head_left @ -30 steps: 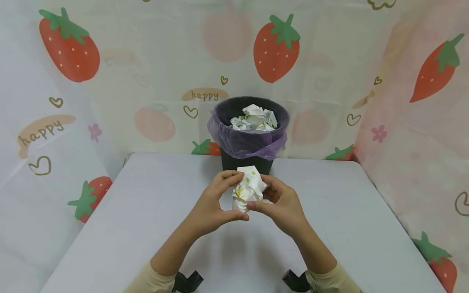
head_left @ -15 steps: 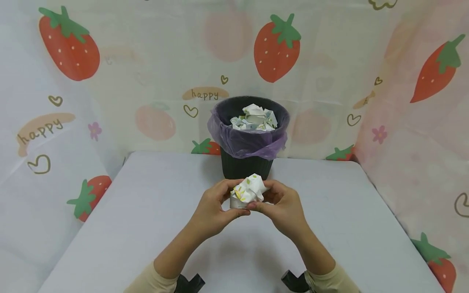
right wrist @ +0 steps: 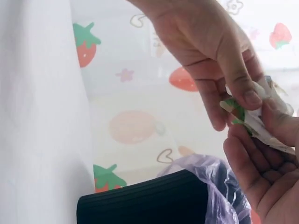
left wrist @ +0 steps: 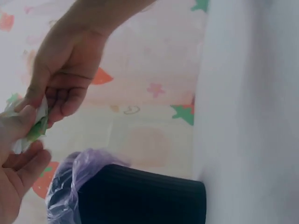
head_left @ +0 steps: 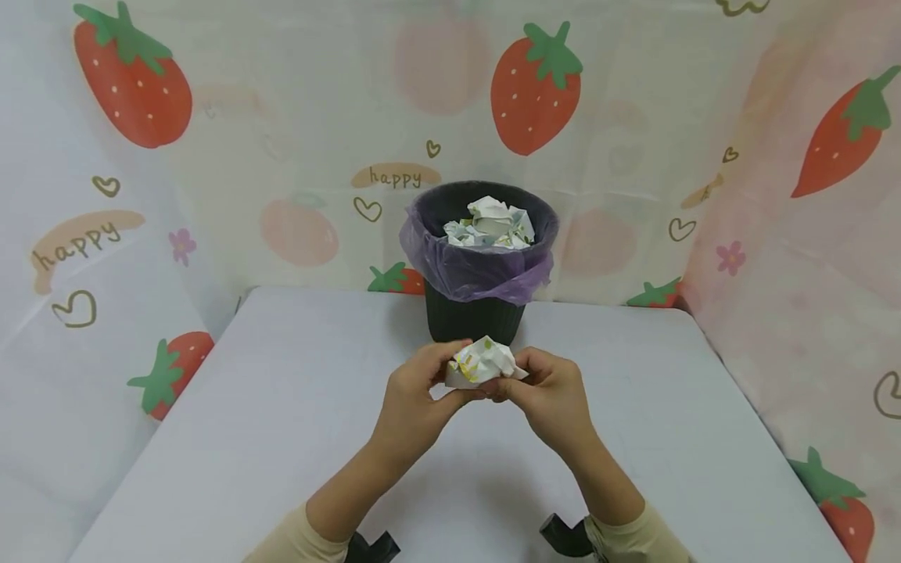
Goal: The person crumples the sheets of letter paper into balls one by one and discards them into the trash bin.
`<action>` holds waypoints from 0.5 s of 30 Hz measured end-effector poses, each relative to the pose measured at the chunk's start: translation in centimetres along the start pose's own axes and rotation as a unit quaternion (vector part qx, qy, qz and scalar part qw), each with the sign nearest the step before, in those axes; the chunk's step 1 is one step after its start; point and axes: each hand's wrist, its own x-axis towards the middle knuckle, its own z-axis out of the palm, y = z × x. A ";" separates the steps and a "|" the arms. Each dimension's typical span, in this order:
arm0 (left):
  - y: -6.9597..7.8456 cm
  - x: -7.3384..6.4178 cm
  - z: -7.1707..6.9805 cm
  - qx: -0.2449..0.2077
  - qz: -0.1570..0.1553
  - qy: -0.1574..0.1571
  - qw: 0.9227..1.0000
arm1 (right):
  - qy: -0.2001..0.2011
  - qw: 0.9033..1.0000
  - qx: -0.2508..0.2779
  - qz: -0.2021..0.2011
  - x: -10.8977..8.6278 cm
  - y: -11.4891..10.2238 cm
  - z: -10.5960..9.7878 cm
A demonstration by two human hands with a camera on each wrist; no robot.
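Note:
A crumpled piece of white paper (head_left: 484,363) with yellow and green print is held up between both hands, above the table and in front of the bin. From the left side, my left hand (head_left: 414,399) pinches it between thumb and fingers. Opposite, my right hand (head_left: 559,403) grips its right side, thumb tip close to the left thumb's. Green print shows on the underside of the paper (right wrist: 254,123) in the right wrist view. Behind the hands stands a black bin (head_left: 472,317), lined with a purple bag (head_left: 479,274); crumpled printed paper (head_left: 493,223) lies inside.
The white table (head_left: 281,375) extends around and beneath the hands. A cloth backdrop (head_left: 317,102) with strawberries and hearts hangs behind it and along both sides. Black wrist mounts (head_left: 566,538) show near the sleeves.
The paper has been squashed from a taller wad into a lower, more compact one. Both thumbs have come closer together, and the fingers have folded its top down.

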 end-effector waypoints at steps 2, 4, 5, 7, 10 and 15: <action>0.1 0.1 -0.1 0.050 0.051 -0.012 0.997 | -0.009 1.000 0.018 0.017 0.2 0.0 -0.1; 0.0 0.3 -0.3 0.096 0.095 -0.033 0.990 | -0.019 0.999 0.027 0.034 0.4 0.0 -0.2; 0.0 0.3 -0.4 0.108 0.108 -0.046 0.987 | -0.023 0.999 0.027 0.041 0.4 0.1 -0.2; -0.1 0.3 -0.6 0.127 0.125 -0.069 0.982 | -0.028 0.998 0.031 0.053 0.5 0.1 -0.3; -0.2 0.3 -0.7 0.141 0.124 -0.077 0.979 | -0.034 0.997 0.040 0.063 0.4 0.2 -0.2; -0.3 0.1 -0.9 0.144 0.136 -0.053 0.979 | -0.042 0.997 0.027 0.052 0.1 0.0 0.1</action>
